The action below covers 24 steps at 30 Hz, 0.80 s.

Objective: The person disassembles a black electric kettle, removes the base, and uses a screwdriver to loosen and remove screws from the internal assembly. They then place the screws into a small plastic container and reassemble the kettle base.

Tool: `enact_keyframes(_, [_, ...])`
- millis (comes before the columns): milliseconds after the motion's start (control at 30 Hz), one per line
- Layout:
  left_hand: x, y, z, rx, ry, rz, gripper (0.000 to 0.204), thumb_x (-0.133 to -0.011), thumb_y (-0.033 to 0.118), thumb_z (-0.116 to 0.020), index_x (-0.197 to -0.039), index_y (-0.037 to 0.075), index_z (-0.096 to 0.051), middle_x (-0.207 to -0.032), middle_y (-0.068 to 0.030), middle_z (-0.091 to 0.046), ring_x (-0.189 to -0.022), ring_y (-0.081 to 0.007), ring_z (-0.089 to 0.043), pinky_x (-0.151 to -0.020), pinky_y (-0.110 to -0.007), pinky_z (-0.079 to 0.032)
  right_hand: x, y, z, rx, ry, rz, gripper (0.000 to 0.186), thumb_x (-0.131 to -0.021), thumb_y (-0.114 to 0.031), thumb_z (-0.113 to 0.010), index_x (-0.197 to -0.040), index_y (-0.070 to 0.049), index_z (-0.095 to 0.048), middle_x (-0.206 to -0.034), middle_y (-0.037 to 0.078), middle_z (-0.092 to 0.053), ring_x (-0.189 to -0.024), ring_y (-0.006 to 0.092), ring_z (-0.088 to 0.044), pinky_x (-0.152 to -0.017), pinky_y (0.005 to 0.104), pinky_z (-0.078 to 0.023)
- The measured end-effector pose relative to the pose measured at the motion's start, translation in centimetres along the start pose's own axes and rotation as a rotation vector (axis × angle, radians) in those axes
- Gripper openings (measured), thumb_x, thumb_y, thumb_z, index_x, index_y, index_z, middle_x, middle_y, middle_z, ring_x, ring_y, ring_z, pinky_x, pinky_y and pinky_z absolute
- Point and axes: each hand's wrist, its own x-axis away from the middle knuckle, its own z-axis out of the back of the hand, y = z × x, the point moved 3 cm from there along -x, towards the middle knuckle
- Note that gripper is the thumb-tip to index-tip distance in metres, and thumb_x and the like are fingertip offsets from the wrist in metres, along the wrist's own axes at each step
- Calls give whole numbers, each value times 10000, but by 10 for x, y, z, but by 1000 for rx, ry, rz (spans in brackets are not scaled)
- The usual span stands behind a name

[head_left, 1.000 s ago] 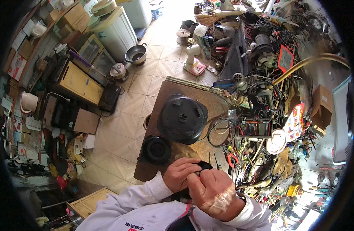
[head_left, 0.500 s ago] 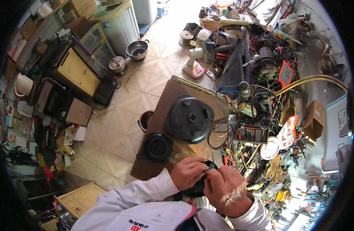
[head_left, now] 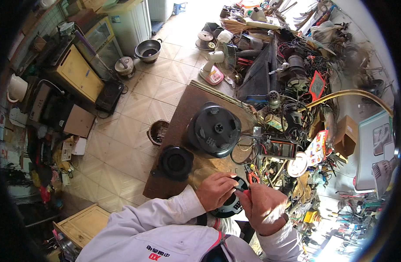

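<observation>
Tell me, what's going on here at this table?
A person is working with both hands on a dark round part close to their body. The right hand grips a small red-handled tool, while the left hand is over the part, its exact hold unclear. On the brown table just beyond sit a large black housing and a smaller round black piece, both untouched.

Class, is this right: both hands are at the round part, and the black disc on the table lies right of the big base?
No: the head view shows the black disc left of the big base. The left hand and right hand are indeed at the round part.
</observation>
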Motion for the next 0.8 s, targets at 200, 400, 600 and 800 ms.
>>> enact_keyframes(200, [2,-2,-2,-2,-13,-2,177,-899,70,-693,-1070,31,-674,-1133,-174,-718,-1159,-345,-676,-964,-454,-542,-4,-6,3,-74,72,88,282,-799,7,-735,-1037,-2,-584,-769,147,-581,-654,331,-637,-563,414,-496])
enact_keyframes(400, [3,-4,-5,17,18,-22,211,-869,56,-703,-1075,25,-672,-1100,-154,-717,-1156,-344,-669,-970,-448,-536,2,-7,2,13,40,-43,240,-820,13,-744,-1018,-4,-609,-738,130,-632,-634,328,-650,-546,417,-489])
enact_keyframes(600, [3,-5,-5,7,32,-17,178,-880,62,-702,-1052,26,-676,-1098,-164,-723,-1144,-342,-679,-971,-449,-542,-7,-8,5,-56,63,71,230,-809,-49,-756,-989,-31,-615,-740,125,-589,-636,330,-623,-558,427,-482])
enact_keyframes(800, [4,-5,-5,10,27,-18,244,-849,61,-718,-1083,17,-668,-1109,-165,-713,-1162,-344,-664,-993,-441,-530,-1,-6,3,-4,3,-9,220,-809,-77,-766,-971,-30,-624,-764,136,-565,-623,337,-604,-537,441,-470])
